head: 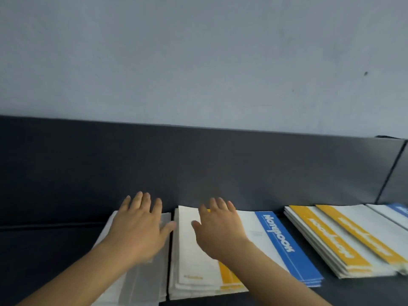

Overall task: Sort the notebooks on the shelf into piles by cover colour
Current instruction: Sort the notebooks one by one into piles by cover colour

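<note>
Notebooks laid flat in a row along the near part of a dark shelf (55,250), head view, looking down. Listed left to right.

Leftmost: grey-banded pile (143,283), white covers with a grey stripe. Left hand (141,224) palm down over its far half, fingers straight and a little spread, thumb out toward the right; nothing gripped. Appears to rest on the top cover, contact not certain.

Just right of it, across a narrow gap: middle pile (194,257), plain white cover uppermost, yellow band of a lower notebook showing at the near right corner. Right hand (220,230) palm down over the far part of this pile, fingers extended, thumb pointing left toward the other thumb; holding nothing. Touching or hovering: cannot tell.

Against the right side of the middle pile: blue-banded notebooks (287,244), a few stacked, white lettering on the blue stripe, partly hidden under the right forearm.

Further right, apart from these: yellow-banded pile (331,239), fanned, another yellow-banded cover overlapping its right side. At the far right edge of frame: blue-banded cover (399,209), mostly cut off, blurred.

Behind everything: dark back panel (198,164), pale grey-blue wall (198,54) above.
</note>
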Demonstrator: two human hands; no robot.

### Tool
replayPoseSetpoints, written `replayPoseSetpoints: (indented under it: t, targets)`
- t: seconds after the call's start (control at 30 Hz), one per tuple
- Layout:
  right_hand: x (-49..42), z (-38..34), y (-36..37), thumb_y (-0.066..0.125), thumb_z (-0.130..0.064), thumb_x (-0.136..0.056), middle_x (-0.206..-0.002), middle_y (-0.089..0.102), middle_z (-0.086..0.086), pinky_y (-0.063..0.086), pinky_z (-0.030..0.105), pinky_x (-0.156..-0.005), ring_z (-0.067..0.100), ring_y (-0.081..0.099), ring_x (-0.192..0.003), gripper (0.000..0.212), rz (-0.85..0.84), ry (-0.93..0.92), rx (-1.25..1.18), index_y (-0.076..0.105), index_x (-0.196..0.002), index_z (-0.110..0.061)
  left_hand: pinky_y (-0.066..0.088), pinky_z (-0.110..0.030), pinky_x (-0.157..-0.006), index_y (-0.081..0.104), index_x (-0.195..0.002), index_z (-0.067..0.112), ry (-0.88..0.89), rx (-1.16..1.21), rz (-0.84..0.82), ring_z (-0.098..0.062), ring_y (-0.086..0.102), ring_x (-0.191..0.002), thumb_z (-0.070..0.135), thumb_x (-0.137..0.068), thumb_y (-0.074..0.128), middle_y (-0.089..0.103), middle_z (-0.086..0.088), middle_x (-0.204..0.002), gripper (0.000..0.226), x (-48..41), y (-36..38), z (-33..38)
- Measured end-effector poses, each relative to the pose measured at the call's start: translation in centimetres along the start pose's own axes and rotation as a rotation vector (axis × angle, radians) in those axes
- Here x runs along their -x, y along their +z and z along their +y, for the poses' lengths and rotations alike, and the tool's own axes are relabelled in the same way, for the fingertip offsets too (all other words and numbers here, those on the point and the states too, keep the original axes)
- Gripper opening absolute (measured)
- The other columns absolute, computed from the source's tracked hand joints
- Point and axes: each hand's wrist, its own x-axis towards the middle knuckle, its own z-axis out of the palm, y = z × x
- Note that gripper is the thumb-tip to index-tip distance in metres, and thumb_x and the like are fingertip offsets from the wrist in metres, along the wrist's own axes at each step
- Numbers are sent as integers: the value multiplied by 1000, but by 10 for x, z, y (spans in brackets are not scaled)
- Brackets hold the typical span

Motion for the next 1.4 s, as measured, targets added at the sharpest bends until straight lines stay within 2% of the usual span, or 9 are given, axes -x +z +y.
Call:
replayPoseSetpoints:
  t: [0.07,0.4,0.7,0.8,0.9,1.03,1.17,1.3,1.4]
  targets:
    - [11,42,2,28,-49,-100,-152,28,11,19,46,-116,31,22,-141,57,-2,72,-49,32,-144,-14,5,-45,-122,4,-156,13,34,-1,43,-28,4,-150,74,-79,-13,8,-13,-163,99,-1,-15,38]
    - [70,314,52,27,-58,-96,-149,36,7,31,41,-108,26,32,-138,63,-43,240,-94,34,-144,-18,7,-49,-121,4,-155,11,154,153,76,-30,8,-149,76,-89,16,10,-14,-162,93,-33,-47,314]
    - [80,428,99,26,-49,-98,-132,49,8,37,39,-98,32,44,-121,48,-139,291,-287,45,-127,-16,17,-46,-117,38,-140,15,158,280,30,-29,47,-127,59,-95,33,61,-9,-126,63,-73,-59,468]
    - [79,433,100,28,-40,-98,-134,48,7,35,39,-98,34,42,-122,42,-81,265,-388,45,-129,-18,40,-36,-91,42,-126,15,91,510,89,-29,53,-115,40,-94,50,61,-7,-119,41,-74,-62,478]
    - [79,437,96,29,-39,-100,-138,45,8,34,39,-100,34,42,-124,44,-42,283,-523,41,-136,-16,44,-30,-98,31,-147,23,9,970,91,-18,48,-127,19,-91,61,48,4,-139,64,-75,-61,479]
    - [81,437,91,34,-47,-98,-139,43,9,35,39,-99,33,43,-123,50,41,309,-738,39,-136,-15,53,-21,-78,38,-140,32,-97,1507,173,-4,61,-97,5,-90,61,55,15,-123,62,-75,-71,468]
    - [79,427,71,56,-35,-93,-147,36,2,36,33,-97,23,41,-129,55,190,268,-1009,37,-142,-17,57,-22,-71,52,-120,33,-107,1538,235,-7,68,-90,4,-89,65,64,15,-111,44,-63,-92,425]
    - [70,388,48,68,-25,-86,-147,38,3,35,30,-101,20,42,-130,58,231,194,-1063,44,-138,-18,60,-30,-74,56,-112,28,-86,1547,-117,-17,72,-92,0,-82,72,72,-1,-106,44,-43,-99,354]
    - [65,333,35,65,-41,-86,-159,5,8,24,37,-112,30,19,-144,78,80,120,-875,23,-149,-21,60,-30,-74,59,-122,16,-72,1535,-190,-19,72,-91,-8,-84,67,73,-6,-109,46,-31,-91,293]
